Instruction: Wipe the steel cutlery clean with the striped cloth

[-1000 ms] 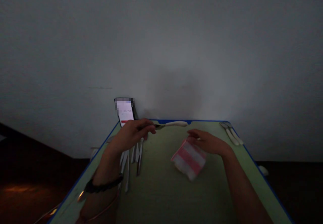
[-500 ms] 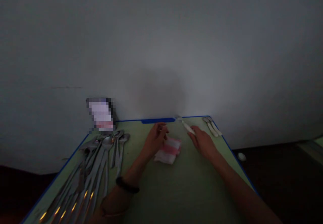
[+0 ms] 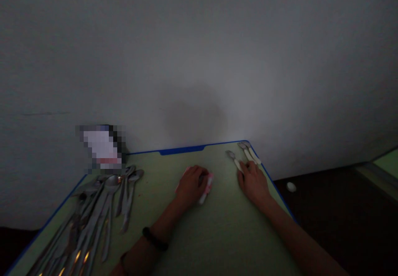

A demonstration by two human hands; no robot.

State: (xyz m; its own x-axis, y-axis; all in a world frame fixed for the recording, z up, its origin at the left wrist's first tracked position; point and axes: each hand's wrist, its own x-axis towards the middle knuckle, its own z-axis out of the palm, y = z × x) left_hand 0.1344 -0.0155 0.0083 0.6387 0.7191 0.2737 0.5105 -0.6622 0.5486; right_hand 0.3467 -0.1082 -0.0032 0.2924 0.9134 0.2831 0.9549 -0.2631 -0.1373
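Note:
My left hand [image 3: 192,188] is curled down over a folded pink and white cloth [image 3: 209,184], which shows on both sides of the fingers. My right hand [image 3: 254,182] has its fingertips on the pale handle of a fork [image 3: 236,164] lying at the far right of the table. The fork's metal head points toward the wall; its tines are blurred. Just right of it lie two more pale-handled forks [image 3: 245,149], side by side near the corner. The right fingers partly cover the held handle's lower end.
Many metal spoons, forks and knives [image 3: 93,213] are heaped along the left of the green table [image 3: 217,234]. A phone with a blurred screen [image 3: 102,147] leans on the wall behind them. Blue edging [image 3: 183,149] borders the table. A small white object [image 3: 291,186] lies beyond its right edge.
My right hand has moved the fork from mid-air down and right to beside the other two. My left hand has come down over the cloth. The view has shifted a little right.

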